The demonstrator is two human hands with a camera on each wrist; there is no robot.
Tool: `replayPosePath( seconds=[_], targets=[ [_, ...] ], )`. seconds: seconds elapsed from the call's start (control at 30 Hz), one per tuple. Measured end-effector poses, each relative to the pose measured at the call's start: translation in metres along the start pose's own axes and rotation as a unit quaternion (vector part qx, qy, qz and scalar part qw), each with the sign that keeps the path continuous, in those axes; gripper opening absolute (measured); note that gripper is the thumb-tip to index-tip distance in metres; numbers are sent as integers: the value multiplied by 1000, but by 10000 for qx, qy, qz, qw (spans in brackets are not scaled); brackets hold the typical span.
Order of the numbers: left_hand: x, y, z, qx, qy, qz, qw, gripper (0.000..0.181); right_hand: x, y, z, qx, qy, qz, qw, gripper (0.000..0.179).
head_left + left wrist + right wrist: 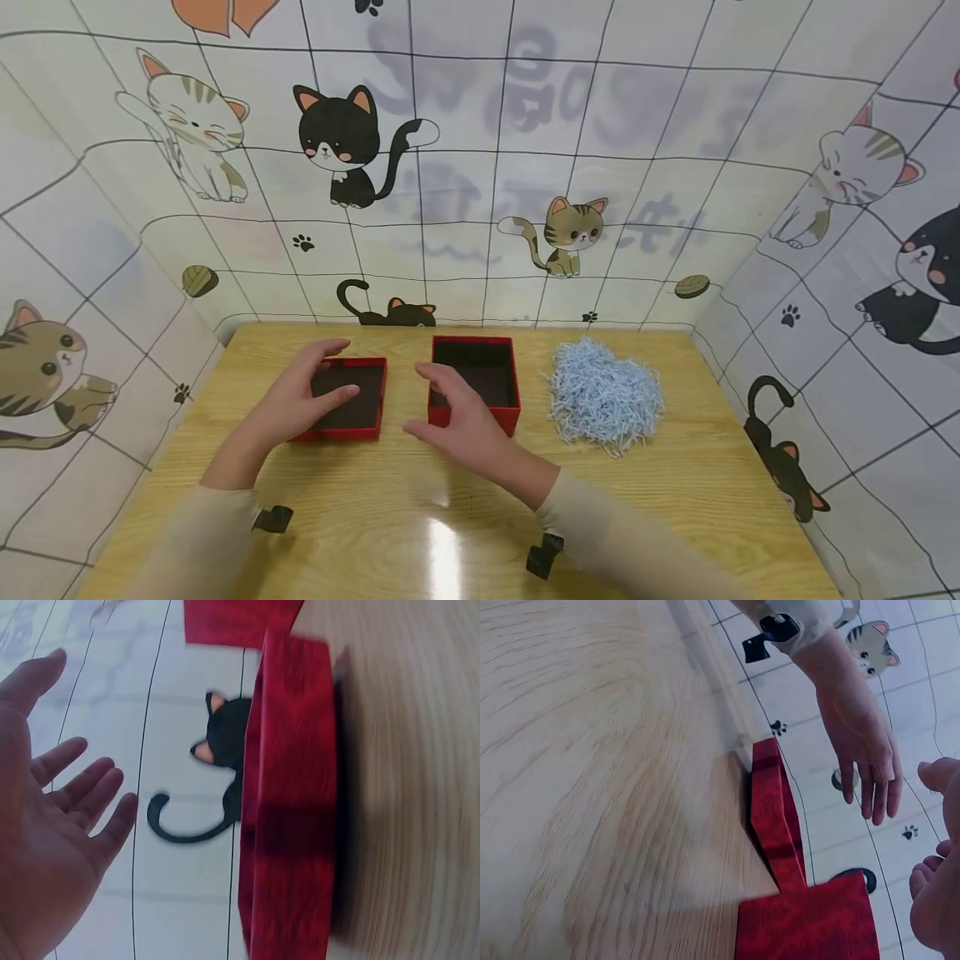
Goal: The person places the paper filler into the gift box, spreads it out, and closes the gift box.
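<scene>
Two pale sleeves [198, 533] come nearest, leading to two hands, their fingers spread loosely open and ungripping. One shallow red tray [345, 434], dark inside, sits below the left hand [296, 400]'s fingers; one deeper red box [505, 420] sits below and just beyond the right hand [468, 425]'s. One heap of pale-blue shreds [606, 396] lies right of the right fingers. Beneath everything is a wood-grained desk [360, 517]; gridded, cat-printed walls [465, 108] rise beyond the fingers and on both sides.

Beneath the fingers [442, 377] spreads a wood-grain table [360, 492]; beyond them stands a pale gridded backdrop [461, 100] bearing a black-and-white cat [341, 129] and striped kitten [573, 230].
</scene>
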State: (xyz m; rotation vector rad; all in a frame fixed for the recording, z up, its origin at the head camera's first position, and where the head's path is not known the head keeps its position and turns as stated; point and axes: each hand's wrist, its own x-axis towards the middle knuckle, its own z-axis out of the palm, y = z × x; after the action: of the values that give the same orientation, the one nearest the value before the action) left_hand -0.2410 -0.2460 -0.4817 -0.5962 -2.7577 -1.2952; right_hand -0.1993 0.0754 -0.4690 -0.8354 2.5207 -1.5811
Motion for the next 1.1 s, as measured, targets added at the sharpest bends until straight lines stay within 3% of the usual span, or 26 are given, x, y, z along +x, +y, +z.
replayPosePath(
  seconds=[0.1, 0.37, 0.63, 0.8, 1.1],
  targets=[
    [7, 10, 15, -11, -60, 224, 9997, 77, -9, 8, -20, 4, 150, -60, 9999, 79],
    [24, 37, 60, -63, -328, 369, 9988, 78, -38, 30, -64, 75, 559, 190, 9982, 78],
    [35, 50, 104, -208, -128, 354, 9991, 81, -59, 55, -84, -43, 1031, 271, 9943, 76],
    [35, 56, 116, -173, -40, 371, 9992, 83, -69, 64, -94, -35, 1286, 395, 9909, 73],
    [36, 53, 122, -224, 146, 211, 9994, 88, -72, 70, -102, 3, 1358, 450, 9897, 73]
  ],
)
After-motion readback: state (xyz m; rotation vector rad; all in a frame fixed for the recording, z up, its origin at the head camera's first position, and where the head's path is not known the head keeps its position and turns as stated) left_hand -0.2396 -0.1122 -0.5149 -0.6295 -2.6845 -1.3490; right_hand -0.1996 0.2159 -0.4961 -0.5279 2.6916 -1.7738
